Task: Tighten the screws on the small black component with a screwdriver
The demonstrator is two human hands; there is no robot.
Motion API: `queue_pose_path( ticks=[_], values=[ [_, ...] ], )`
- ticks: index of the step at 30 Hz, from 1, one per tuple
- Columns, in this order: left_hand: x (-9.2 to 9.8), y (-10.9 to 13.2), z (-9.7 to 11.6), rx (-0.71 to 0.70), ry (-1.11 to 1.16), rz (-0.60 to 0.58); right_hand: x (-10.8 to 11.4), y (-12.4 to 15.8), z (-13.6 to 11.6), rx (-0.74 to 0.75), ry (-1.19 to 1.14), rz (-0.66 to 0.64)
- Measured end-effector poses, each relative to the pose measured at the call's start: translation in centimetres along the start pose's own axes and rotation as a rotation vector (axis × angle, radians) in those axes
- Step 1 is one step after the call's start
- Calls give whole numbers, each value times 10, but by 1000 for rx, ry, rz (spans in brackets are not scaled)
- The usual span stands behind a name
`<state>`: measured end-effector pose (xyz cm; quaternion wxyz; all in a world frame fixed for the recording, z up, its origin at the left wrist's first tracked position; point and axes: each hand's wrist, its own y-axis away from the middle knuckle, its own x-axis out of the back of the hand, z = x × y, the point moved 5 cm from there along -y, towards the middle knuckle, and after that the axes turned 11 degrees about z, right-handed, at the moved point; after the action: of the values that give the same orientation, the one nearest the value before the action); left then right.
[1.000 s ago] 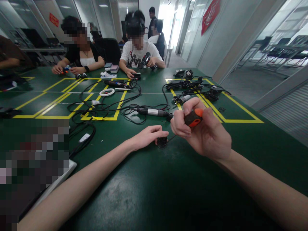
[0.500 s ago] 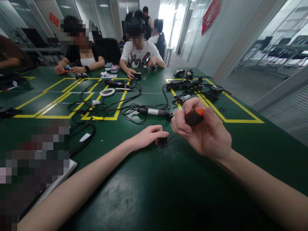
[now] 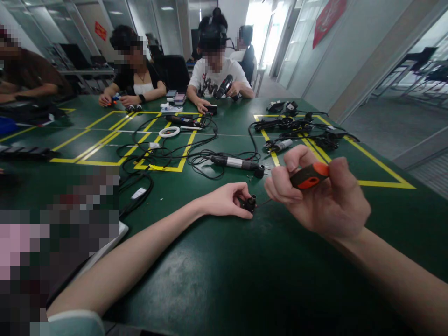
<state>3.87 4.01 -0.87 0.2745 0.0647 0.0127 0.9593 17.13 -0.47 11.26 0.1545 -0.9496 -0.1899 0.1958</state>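
Note:
My left hand rests low over the green table, its fingers closed around a small black part with a short round tube on top. In my right hand is a screwdriver with a black and orange handle. Its thin shaft points left toward the black part; whether the tip touches it I cannot tell. Just beyond my hands lies a black cylindrical tool with a white label and a cable. A few tiny screws lie close to its end.
Tangled black cables spread over the left middle, near a white ring. More black corded devices and a silver cylinder lie at the right back. Several people sit across the table, which carries yellow tape outlines.
The view has shifted left, so things appear further right. My left hand has turned the black part, whose tube now points up. The screwdriver handle is angled differently in my right hand.

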Motion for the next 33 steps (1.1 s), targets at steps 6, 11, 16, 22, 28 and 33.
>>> queue_pose_path(
  ticks=[6,11,16,22,28,33],
  values=[
    [-1,-2,-1,-22,-4,25,-2,-1,0,11,8,-52],
    [-1,-2,-2,-26,-5,23,-3,-1,3,8,-22,-55],
    [-2,0,-1,-41,-24,16,-3,0,4,19,-44,-25],
    [-1,1,-3,-54,-61,30,2,-4,1,112,1,-36],
    [-3,6,3,-125,-170,86,14,-7,-6,276,287,8],
    [-5,9,11,-325,-515,160,16,-10,-19,469,615,-32]
  ],
)
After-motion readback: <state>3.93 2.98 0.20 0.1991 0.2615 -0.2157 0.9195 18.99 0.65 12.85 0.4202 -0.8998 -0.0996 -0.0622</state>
